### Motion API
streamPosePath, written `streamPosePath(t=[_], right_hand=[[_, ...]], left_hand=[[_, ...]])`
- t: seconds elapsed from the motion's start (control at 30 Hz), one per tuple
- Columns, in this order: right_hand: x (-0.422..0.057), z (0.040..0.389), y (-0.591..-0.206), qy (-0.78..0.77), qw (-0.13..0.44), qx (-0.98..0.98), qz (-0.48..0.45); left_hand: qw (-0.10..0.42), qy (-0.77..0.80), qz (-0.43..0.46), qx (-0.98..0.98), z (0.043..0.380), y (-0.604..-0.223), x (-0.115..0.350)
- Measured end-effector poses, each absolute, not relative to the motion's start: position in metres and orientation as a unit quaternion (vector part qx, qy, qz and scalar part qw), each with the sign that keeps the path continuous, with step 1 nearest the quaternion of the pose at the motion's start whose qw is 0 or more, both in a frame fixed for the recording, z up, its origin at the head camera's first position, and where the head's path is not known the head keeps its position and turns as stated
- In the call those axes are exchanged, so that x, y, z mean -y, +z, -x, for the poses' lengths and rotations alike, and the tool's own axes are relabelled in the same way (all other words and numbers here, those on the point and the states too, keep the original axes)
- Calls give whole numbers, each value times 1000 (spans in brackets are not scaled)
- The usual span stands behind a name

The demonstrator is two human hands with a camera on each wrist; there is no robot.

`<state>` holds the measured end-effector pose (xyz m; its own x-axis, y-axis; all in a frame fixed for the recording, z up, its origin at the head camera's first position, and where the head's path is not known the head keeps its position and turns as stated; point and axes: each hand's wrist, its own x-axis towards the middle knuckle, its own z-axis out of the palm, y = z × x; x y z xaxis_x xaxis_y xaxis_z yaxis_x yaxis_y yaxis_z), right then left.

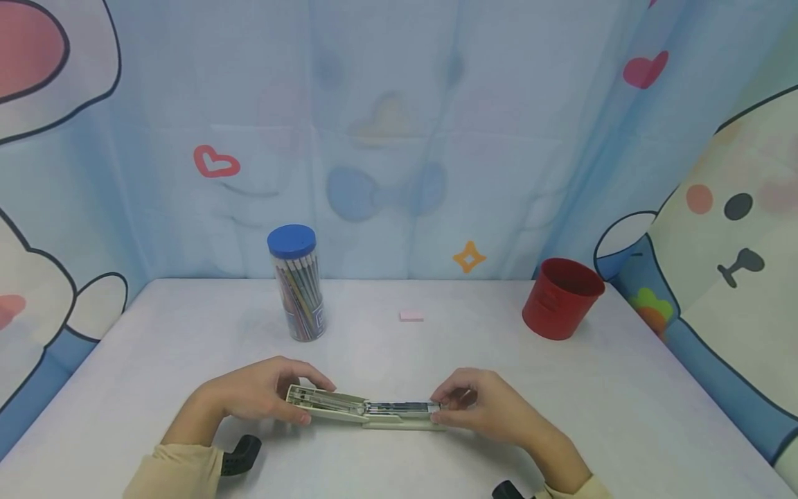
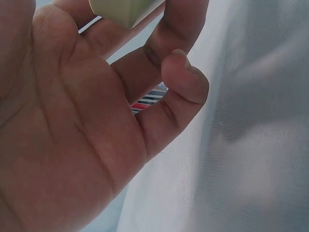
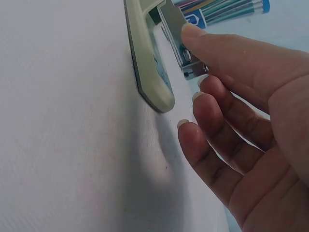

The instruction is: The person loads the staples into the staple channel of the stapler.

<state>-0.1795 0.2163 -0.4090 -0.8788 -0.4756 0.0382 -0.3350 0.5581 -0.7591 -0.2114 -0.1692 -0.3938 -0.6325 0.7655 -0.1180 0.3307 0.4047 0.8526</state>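
A pale green stapler (image 1: 330, 405) is spread wide in the head view, its top arm swung back to the left. My left hand (image 1: 268, 391) grips the end of that arm between thumb and fingers; the left wrist view shows only a corner of the stapler (image 2: 123, 9) above the palm. With thumb and fingertips, my right hand (image 1: 483, 410) pinches the right end of the metal staple magazine (image 1: 399, 407). In the right wrist view the magazine (image 3: 176, 41) stands tilted away from the green base (image 3: 145, 58), with a gap between them.
Behind the stapler, a clear jar of pencils with a blue lid (image 1: 291, 242) stands at the left. A small pink block (image 1: 411, 317) lies mid-table. At the right back is a red bucket (image 1: 557, 312), tilted. A printed blue curtain (image 1: 386, 138) hangs behind the white table (image 1: 206, 326).
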Motion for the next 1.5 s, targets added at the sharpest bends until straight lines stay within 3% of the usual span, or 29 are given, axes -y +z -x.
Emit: streamPosePath(t=[0.37,0.97,1.27,1.5], right_hand=[[-226,184,-417,-411,127,-888,165],[-225,185,-421,-399,118,-892,176],[-224,186,-424,-403,119,-894,154],[-224,184,-423,-403,122,-896,144]], left_hand=[[257,430,-343,-794,211,-393,170],[240,422,-326,-811,207,-386,175],[181,409,-350,-823,203,-373,163],[81,403,-376,-830,197,-366,143]])
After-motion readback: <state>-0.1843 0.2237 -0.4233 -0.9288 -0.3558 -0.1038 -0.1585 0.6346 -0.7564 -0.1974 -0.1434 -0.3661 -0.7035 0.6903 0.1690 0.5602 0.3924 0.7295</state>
